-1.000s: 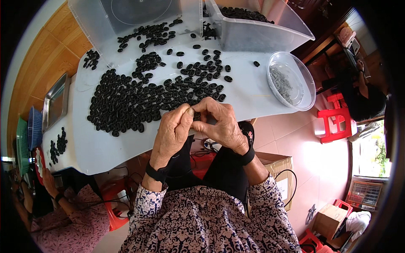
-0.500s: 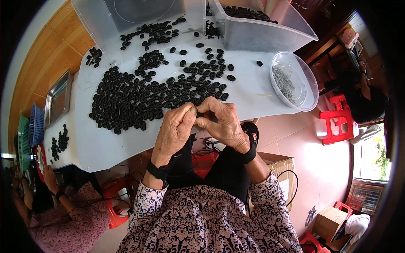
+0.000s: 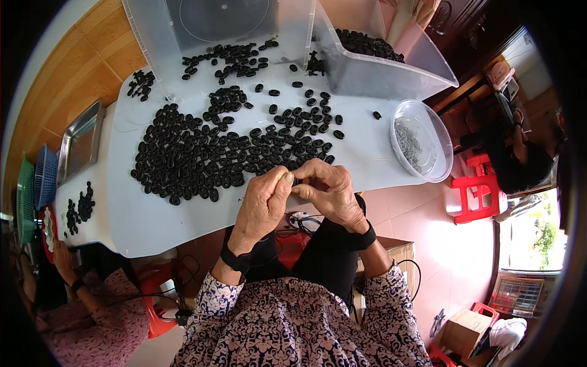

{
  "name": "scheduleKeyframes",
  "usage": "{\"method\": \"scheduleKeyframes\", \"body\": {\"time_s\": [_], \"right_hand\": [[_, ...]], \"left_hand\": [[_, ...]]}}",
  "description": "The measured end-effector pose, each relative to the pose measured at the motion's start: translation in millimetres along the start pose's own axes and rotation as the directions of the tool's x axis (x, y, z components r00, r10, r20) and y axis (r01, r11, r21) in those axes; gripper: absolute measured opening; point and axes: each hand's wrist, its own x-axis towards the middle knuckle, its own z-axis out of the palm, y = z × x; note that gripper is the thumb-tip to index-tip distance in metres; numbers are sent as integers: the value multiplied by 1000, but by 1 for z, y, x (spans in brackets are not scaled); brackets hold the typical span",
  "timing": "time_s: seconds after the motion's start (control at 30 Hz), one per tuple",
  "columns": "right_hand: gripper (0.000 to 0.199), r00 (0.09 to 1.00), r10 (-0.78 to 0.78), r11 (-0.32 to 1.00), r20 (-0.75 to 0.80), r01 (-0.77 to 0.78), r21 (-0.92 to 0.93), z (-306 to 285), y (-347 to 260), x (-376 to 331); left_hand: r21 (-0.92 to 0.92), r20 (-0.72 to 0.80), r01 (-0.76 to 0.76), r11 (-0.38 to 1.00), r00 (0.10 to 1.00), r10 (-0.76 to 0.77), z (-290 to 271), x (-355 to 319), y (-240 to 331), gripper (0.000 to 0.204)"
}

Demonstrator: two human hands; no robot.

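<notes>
My left hand [image 3: 264, 199] and my right hand [image 3: 331, 192] meet at the table's near edge, fingertips almost touching. Between the thumb and bent forefinger of the right one shows a bit of a small black oval piece [image 3: 298, 181]. The left thumb and forefinger are pinched together against it; whatever is in that pinch is too small or hidden to name. Just beyond my hands spreads a wide layer of the same black oval pieces [image 3: 183, 156], each with small openings. To the right, a round clear plastic tub [image 3: 445, 160] contains many tiny silvery metal parts [image 3: 408, 144].
A large clear bin [image 3: 391, 76] of black parts stands at the back right of the white table [image 3: 361, 144]. Another clear bin [image 3: 223, 21] is at the back. At left are a metal tray [image 3: 81, 144], baskets [image 3: 44, 177] and another person's hand [image 3: 63, 257]. Red stools [image 3: 477, 199] stand right.
The whole view has shifted slightly, so the table and its parts sit lower in the picture. My hands stay together in much the same pinching pose.
</notes>
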Motion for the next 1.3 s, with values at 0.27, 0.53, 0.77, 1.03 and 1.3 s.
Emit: {"method": "scheduleKeyframes", "body": {"time_s": [0.27, 0.53, 0.77, 1.03, 1.3], "right_hand": [[17, 969, -49, 998, -243, 39, -46, -59, -62, 68], [12, 954, -91, 924, -287, -26, -381, -78, -75, 129], [12, 948, -201, 684, 246, 315, -657, -12, -11, 165], [14, 947, -21, 573, 320, 274, -772, 23, 6, 184], [11, 939, -69, 469, 336, 328, -820, 22, 6, 175]], "left_hand": [[-227, -20, 97, 969, 994, -104, -6, -6, 4, 38], [-225, -36, 104, 969, 993, -115, 2, -3, 3, 28], [-196, -52, 40, 980, 997, -52, 1, 1, 8, 26], [-201, -47, 5, 980, 999, -15, -2, 1, 5, 25], [-196, -34, 20, 980, 999, -27, -3, -2, 6, 22]]}}
